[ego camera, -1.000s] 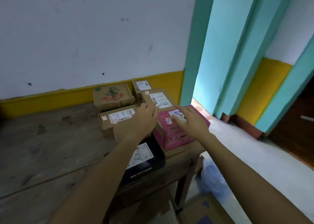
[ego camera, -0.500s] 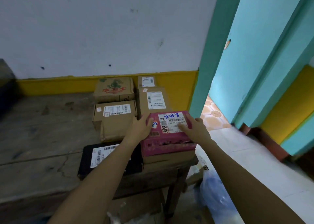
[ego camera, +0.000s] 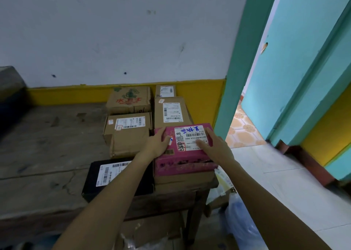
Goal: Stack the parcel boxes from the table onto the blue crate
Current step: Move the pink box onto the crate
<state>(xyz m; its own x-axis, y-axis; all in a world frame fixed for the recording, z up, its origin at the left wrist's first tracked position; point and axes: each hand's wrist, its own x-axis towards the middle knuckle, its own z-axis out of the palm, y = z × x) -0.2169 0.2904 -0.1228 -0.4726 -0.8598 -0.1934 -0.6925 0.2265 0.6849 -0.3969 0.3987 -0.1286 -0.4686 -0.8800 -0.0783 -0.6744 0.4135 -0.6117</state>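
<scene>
Centre frame: my left hand [ego camera: 158, 145] and right hand [ego camera: 214, 145], hovering a second ago, now clasp the pink parcel box [ego camera: 182, 166] by its sides, thumbs on top, atop a brown box [ego camera: 182, 179] at the corner of the table [ego camera: 47, 154]. Lift seems next; the blue crate is unseen.
</scene>
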